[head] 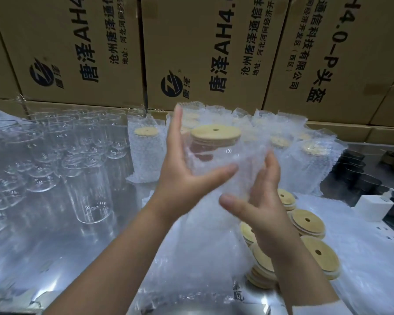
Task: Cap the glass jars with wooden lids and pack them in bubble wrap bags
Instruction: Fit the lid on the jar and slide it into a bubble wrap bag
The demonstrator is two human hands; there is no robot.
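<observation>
In the middle of the head view I hold up a glass jar [205,153] capped with a round wooden lid [216,134] that has a small hole. A bubble wrap bag [248,160] surrounds the jar's lower part. My left hand [187,169] grips the jar's left side, thumb across the front. My right hand [259,201] presses the bag from the right, fingers spread. Uncapped glass jars [84,173] crowd the left. Packed, capped jars in bags [146,146] stand behind. Loose wooden lids [307,221] lie at the right.
Stacked cardboard boxes [205,53] form a wall behind the table. Flat bubble wrap bags [191,258] lie under my arms. A white box [373,208] and dark objects [355,164] sit at the right edge.
</observation>
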